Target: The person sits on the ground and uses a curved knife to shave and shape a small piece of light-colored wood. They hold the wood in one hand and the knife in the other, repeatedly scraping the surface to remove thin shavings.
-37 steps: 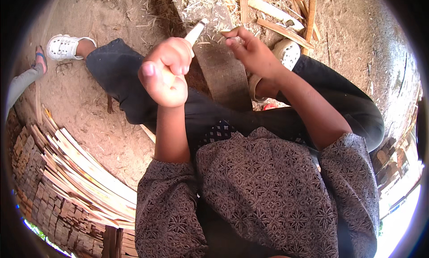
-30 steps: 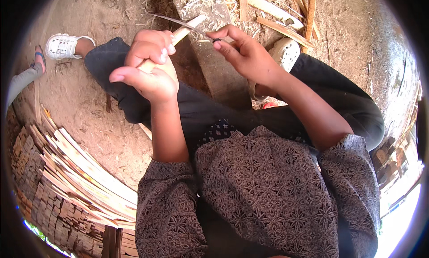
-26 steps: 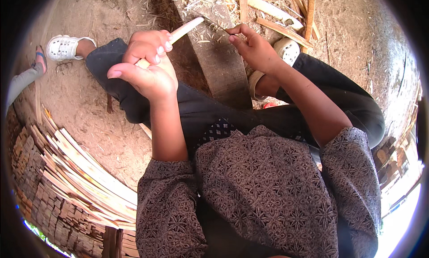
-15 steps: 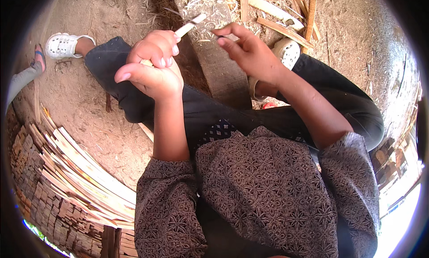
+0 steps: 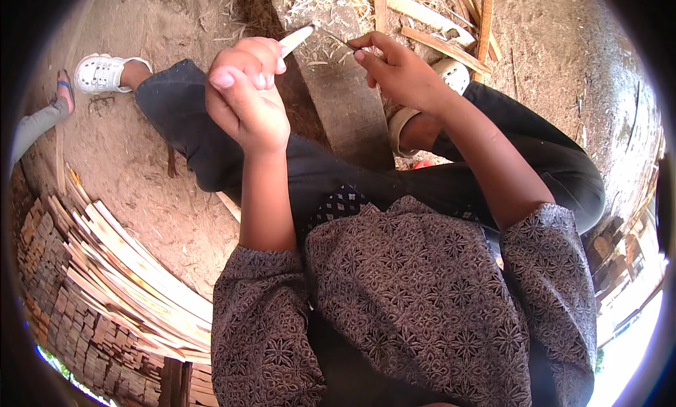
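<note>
Whittling a pale, thin bamboo strip (image 5: 296, 39)

Left hand (image 5: 246, 97) clenches its near end; right hand (image 5: 401, 72) pinches a slim blade (image 5: 338, 39). The strip looks light, springy and splintery.

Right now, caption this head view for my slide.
Left hand grips a pale wooden stick; right hand works its tip over a wooden block.

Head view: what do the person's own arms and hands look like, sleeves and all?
Both forearms are bare. The left hand and right hand wear no gloves, rings or watch that I can see. Loose elbow-length sleeves of dark brownish cloth carry a small pale floral-geometric print.
</note>
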`<state>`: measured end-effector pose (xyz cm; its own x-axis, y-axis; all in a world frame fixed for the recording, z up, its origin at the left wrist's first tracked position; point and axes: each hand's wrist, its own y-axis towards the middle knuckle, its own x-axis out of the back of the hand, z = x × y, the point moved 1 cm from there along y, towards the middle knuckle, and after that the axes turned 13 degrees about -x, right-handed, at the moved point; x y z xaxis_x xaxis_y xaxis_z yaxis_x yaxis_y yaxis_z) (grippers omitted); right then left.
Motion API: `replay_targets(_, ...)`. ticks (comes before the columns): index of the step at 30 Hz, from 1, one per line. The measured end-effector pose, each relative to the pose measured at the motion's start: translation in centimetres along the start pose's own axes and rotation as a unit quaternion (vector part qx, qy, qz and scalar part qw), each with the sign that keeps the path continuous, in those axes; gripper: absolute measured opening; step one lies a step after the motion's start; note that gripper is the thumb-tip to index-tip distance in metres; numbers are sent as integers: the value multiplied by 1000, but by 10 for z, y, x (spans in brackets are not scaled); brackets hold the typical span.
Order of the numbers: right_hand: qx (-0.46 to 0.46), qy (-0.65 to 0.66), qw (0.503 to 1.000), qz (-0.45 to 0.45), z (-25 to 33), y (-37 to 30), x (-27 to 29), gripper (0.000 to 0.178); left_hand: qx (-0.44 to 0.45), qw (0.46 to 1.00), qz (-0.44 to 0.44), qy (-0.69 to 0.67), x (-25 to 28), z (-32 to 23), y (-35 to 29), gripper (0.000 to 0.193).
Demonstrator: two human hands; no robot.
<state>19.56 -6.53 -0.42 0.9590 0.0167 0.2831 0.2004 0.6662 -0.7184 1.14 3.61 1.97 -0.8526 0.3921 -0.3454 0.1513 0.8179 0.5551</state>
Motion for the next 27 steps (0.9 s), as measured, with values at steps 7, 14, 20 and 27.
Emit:
replay_targets(7,38,-73,997,-3,31,-58,13,30,-53,996,50,57,-1,-6,-17,43)
replay_targets(14,77,-77,991,-75,7,-44,-4,25,-90,989,70,94,-11,-3,-26,43)
replay_targets(20,83,-145,979,-119,-4,3,-15,29,-86,987,78,108,-18,-1,-30,40)
replay_targets(27,62,-57,995,-51,-1,-8,-12,35,-73,993,-12,97,-22,1,-21,46)
